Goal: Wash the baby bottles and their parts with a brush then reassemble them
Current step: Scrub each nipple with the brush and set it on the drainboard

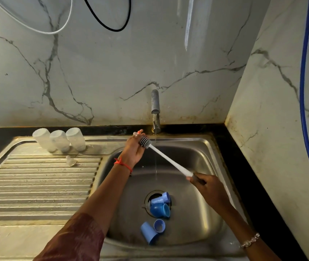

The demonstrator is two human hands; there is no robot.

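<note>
my left hand pinching a clear part against the brush head, right hand gripping its handle, over the sink by the running tap, blue caps at the drain, three bottles upside down on the drainboard

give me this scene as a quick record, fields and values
left hand: holds a small clear part by the head of the brush
right hand: grips the brush handle
bottles: three, upside down on the drainboard
clear teat: on the drainboard, in front of the bottles
blue parts: several, lying in the sink around the drain
tap: running
</note>
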